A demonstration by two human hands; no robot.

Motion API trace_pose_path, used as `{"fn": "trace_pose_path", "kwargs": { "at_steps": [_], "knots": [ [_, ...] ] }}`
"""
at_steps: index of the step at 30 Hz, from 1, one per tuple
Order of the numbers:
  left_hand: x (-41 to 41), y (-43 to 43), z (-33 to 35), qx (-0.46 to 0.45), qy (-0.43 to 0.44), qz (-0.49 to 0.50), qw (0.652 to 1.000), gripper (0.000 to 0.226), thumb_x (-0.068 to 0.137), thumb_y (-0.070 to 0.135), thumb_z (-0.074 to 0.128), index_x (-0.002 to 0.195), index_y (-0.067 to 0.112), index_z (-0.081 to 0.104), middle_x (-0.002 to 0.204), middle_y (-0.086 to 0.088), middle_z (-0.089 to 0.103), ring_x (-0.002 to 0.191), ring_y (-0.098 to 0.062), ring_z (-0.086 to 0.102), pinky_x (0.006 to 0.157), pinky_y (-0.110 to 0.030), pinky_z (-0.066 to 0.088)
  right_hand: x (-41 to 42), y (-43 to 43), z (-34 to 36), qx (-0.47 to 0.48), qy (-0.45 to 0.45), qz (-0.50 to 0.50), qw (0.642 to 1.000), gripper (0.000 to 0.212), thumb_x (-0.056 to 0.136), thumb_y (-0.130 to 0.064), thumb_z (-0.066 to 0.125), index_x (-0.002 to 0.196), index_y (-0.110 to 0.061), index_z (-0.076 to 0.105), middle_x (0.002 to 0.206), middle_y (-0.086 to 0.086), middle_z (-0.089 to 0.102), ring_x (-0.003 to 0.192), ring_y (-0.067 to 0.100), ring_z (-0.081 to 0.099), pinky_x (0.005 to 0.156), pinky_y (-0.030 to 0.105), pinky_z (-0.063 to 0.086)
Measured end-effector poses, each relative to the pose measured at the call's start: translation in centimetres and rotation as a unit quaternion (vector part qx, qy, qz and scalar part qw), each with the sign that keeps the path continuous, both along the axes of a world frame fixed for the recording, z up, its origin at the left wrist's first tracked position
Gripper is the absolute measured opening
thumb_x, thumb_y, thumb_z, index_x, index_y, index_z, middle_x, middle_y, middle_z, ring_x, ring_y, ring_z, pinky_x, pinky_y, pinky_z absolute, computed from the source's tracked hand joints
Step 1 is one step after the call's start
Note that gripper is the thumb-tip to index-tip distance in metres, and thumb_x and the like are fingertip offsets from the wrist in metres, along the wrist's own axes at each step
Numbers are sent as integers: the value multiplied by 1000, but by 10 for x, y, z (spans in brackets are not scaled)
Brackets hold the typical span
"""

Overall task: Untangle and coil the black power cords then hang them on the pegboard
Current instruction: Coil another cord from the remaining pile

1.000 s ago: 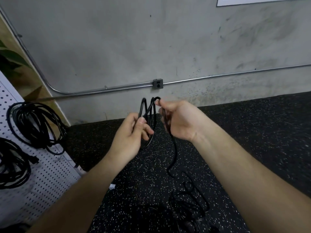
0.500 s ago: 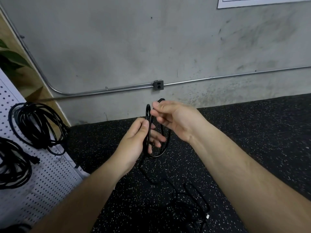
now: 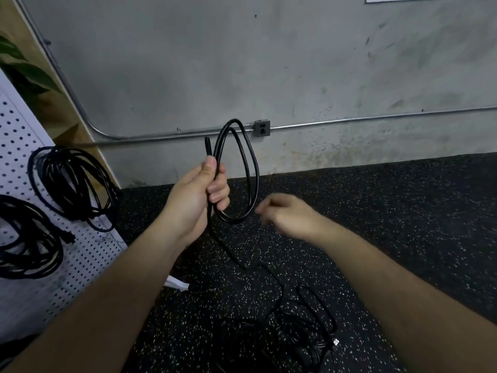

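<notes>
— Head view, nearest first: anything hard to make out?
— Cord tangle on the speckled floor, strands barely separable, cut off at the bottom edge.
— Hands?
— Left hand raised, fist wrapped round the power cord, holding its loops upright, cord end poking above the thumb. Right hand lower, just beside the loops, motion-blurred; cannot tell whether open or closed.
— Farther off?
— Two coiled cords hanging on the pegboard, left.

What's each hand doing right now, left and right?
Left hand: grips the cord loops.
Right hand: blurred beside the loops; open or closed cannot be told.
</notes>
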State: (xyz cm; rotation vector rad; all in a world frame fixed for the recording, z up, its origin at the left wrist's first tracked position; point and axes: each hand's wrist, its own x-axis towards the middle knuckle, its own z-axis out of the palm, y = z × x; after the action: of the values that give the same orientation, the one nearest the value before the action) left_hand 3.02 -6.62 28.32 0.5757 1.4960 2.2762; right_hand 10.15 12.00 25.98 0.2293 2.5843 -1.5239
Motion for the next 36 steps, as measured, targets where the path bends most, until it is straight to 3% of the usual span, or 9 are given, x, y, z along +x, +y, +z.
{"fn": "trace_pose_path", "kwargs": {
  "at_steps": [2,5,9,14,17,20,26,29,36],
  "knots": [
    [-1,-2,2,7,-6,5,1000,28,107,32,40,94,11,52,60,7,31,52,-8,29,49,-23,32,0,-8,-25,52,-71,143,986,45,94,-17,65,134,-37,57,134,-14,58,109,8,59,95,28,48],
    [-3,-7,5,11,-7,12,1000,29,109,31,39,93,11,52,60,7,31,52,-8,28,48,-22,31,-3,-22,-58,124,-131,222,958,51,95,-24,69,140,-42,53,147,-17,45,130,9,45,111,31,36],
    [-5,-19,9,10,2,24,1000,28,108,31,40,92,12,52,59,7,30,51,-8,28,47,-22,28,-8,-20,-97,197,-145,218,945,23,103,-34,58,122,-24,67,115,-3,67,105,17,61,90,32,49],
    [-9,-39,12,-98,65,72,990,28,109,30,40,92,11,52,57,8,32,49,-8,29,46,-22,25,-13,21,-92,275,-214,146,926,50,103,-54,46,113,-11,70,95,-1,64,91,17,63,85,31,51],
    [-9,-45,8,-192,113,89,971,26,108,31,42,95,12,54,59,9,37,53,-10,31,52,-25,28,-19,35,-71,119,-251,96,956,43,103,-48,51,96,-9,70,67,-4,67,53,9,54,56,23,45],
    [-8,-42,4,-235,132,82,960,25,108,30,42,97,11,54,60,10,39,55,-10,33,55,-26,31,-19,37,-44,-106,-204,24,973,33,101,-38,55,96,-6,61,71,3,69,51,9,51,47,20,41],
    [-2,-25,-10,-327,182,94,923,24,108,31,42,98,14,55,62,8,56,64,-14,62,63,-27,43,-21,30,17,-477,-45,-71,875,19,104,-17,50,91,-7,59,77,7,62,52,7,53,45,17,48],
    [7,-13,-17,-336,180,78,921,21,109,31,41,102,17,56,75,4,72,74,-14,71,64,-34,45,-16,19,38,-549,9,-57,834,11,102,-5,48,98,0,57,76,9,66,60,12,63,54,18,55],
    [24,11,-24,-250,103,40,962,19,110,21,37,113,18,56,92,-5,78,82,-18,72,68,-34,44,-13,-14,53,-579,41,-60,812,14,103,0,45,91,-2,52,80,21,73,56,15,70,61,19,59]
  ]
}}
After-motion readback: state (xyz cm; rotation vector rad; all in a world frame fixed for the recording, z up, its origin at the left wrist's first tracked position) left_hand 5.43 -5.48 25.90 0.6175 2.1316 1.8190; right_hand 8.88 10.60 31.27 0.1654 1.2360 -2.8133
